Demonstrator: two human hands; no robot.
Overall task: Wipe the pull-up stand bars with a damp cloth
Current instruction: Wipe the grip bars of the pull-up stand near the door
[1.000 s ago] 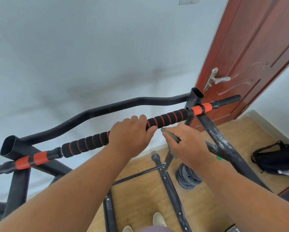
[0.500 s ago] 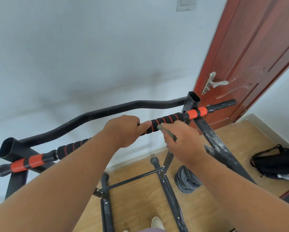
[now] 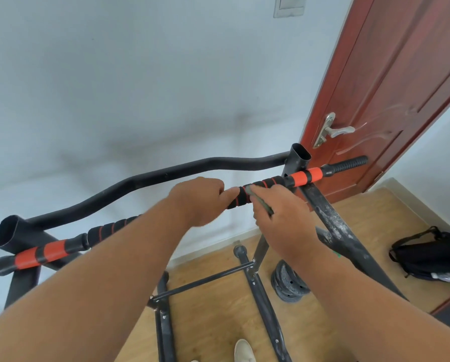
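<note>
The pull-up stand's front bar (image 3: 264,184) runs from lower left to upper right, wrapped in black foam with red rings and orange bands. My left hand (image 3: 201,199) grips this bar near its middle. Just to its right, my right hand (image 3: 281,220) holds a grey-green cloth (image 3: 260,200) against the foam. Only the cloth's edge shows between my fingers. A curved black rear bar (image 3: 145,178) runs behind, close to the wall.
A red-brown door (image 3: 391,95) with a metal handle (image 3: 333,131) stands right of the stand. On the wooden floor lie the stand's base rails (image 3: 260,291), a stack of weight plates (image 3: 288,286) and a black bag (image 3: 430,254). A white wall is close behind.
Both hands have slid right along the foam bar toward the orange band, the cloth moving with my right hand. The view has tilted slightly.
</note>
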